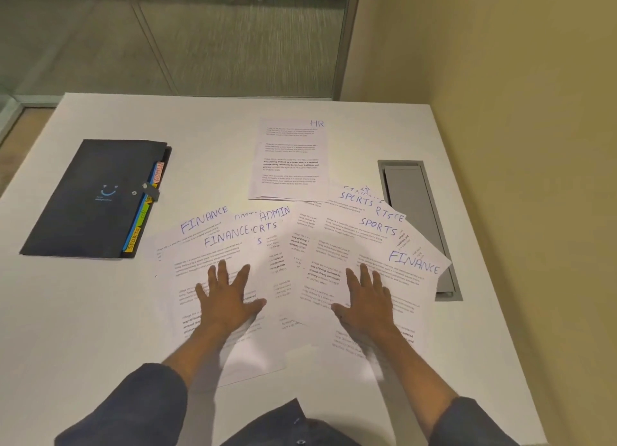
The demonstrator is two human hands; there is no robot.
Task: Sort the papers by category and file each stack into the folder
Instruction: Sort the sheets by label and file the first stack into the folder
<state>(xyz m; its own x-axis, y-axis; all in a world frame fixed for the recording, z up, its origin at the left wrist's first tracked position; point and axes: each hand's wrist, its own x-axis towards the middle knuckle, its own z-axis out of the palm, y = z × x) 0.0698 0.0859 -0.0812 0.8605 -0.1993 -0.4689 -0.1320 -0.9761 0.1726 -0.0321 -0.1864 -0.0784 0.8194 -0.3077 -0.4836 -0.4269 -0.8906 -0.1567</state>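
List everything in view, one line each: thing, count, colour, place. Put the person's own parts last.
table: one, white, fills the middle of the view.
folder: one, dark, closed, far left of the table, coloured tabs along its right edge.
HR stack: one small pile, white, set apart beyond the spread.
spread papers: many overlapping sheets, count unclear, white with blue handwritten headings FINANCE, ADMIN and SPORTS, fanned across the near middle.
cable hatch: one, grey, set in the table's right side, partly under the papers.
glass wall: behind the table.
wall: yellowish, to the right.
left hand: flat, fingers spread, on the left sheets.
right hand: flat, fingers spread, on the right sheets.
sleeves: two, dark blue, bottom edge.
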